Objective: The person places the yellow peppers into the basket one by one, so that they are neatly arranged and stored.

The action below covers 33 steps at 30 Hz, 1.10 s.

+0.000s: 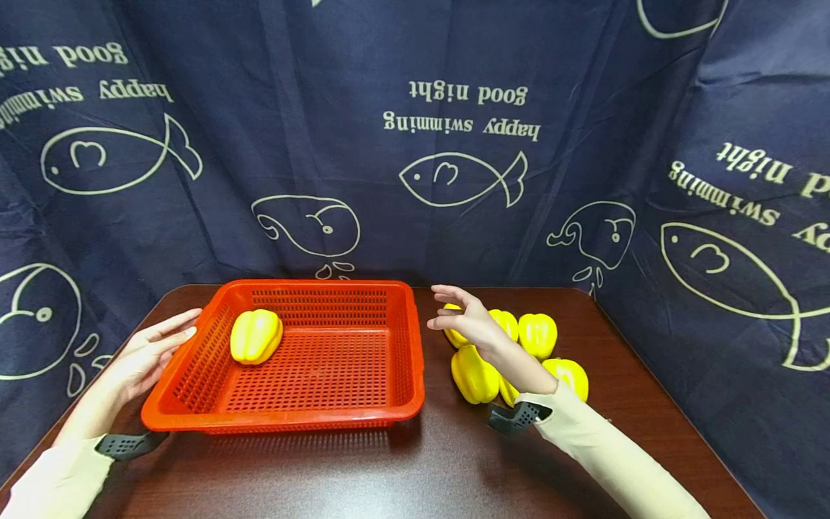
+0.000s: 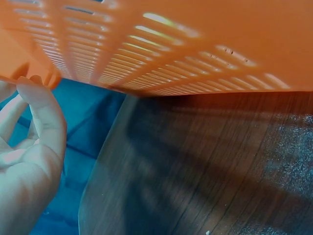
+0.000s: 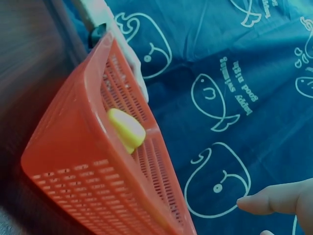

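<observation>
A yellow bell pepper (image 1: pixel 256 336) lies in the left part of a red plastic basket (image 1: pixel 282 417) with slotted walls. My left hand (image 1: pixel 148 353) is at the basket's left side, its fingers fairly straight and the fingertips at the rim. Seen from the left wrist, a fingertip touches the underside of the orange-looking rim (image 2: pixel 51 78). My right hand (image 1: pixel 472 321) is raised over several more yellow bell peppers (image 1: pixel 475 375) on the table, fingers loosely spread toward the basket and holding nothing. It partly covers one pepper at the back.
The brown wooden table (image 1: pixel 363 472) extends in front of the basket. A dark blue curtain (image 1: pixel 447 245) printed with fish and whales hangs close behind the table and on both sides. Each wrist wears a dark band (image 1: pixel 519 416).
</observation>
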Motion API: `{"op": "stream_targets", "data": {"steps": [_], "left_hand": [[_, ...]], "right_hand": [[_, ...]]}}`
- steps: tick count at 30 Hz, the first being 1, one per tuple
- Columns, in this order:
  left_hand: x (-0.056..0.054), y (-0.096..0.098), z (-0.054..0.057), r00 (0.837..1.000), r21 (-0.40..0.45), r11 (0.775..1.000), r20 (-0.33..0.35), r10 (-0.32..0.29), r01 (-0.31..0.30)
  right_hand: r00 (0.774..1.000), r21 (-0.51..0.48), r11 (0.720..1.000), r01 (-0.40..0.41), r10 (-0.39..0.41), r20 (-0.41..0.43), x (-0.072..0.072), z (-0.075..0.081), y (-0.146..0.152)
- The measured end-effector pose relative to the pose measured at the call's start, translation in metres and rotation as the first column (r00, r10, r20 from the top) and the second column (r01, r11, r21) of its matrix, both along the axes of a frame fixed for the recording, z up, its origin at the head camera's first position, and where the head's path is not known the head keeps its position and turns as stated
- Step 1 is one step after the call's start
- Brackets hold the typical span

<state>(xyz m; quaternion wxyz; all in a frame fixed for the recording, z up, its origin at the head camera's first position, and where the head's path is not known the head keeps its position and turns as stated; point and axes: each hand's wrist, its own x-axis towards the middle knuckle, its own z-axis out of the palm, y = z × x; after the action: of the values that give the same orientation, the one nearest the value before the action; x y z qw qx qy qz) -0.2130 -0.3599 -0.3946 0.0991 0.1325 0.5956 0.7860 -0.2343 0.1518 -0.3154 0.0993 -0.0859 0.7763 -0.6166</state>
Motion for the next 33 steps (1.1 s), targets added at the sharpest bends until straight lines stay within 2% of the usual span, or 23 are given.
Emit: {"op": "stream_targets", "data": {"steps": [7, 13, 21, 24, 30, 33], "left_hand": [[-0.001, -0.002, -0.003, 1.000, -0.013, 1.000, -0.028, -0.006, 0.006], [-0.001, -0.002, -0.004, 1.000, -0.021, 1.000, -0.001, 0.003, -0.003], [-0.001, -0.002, -0.004, 1.000, -0.021, 1.000, -0.006, 0.000, 0.000], [-0.001, -0.002, -0.004, 1.000, -0.023, 1.000, -0.016, -0.008, 0.008], [-0.001, -0.002, -0.003, 0.999, -0.052, 0.998, -0.033, 0.017, -0.019], [-0.002, -0.002, -0.003, 0.999, -0.031, 1.000, -0.036, -0.006, 0.005]], "right_hand": [[1.000, 0.008, 1.000, -0.003, 0.003, 0.003, 0.007, -0.007, 0.024], [1.000, 0.086, 0.996, 0.007, -0.007, 0.001, 0.009, -0.017, 0.043], [1.000, 0.112, 0.994, -0.007, 0.009, -0.017, 0.015, -0.028, 0.066], [0.999, 0.122, 0.992, -0.009, 0.012, -0.029, 0.016, -0.030, 0.075], [0.998, 0.171, 0.985, 0.005, 0.006, -0.060, 0.019, -0.029, 0.094], [0.997, 0.181, 0.983, 0.014, 0.001, -0.082, 0.021, -0.028, 0.104]]}}
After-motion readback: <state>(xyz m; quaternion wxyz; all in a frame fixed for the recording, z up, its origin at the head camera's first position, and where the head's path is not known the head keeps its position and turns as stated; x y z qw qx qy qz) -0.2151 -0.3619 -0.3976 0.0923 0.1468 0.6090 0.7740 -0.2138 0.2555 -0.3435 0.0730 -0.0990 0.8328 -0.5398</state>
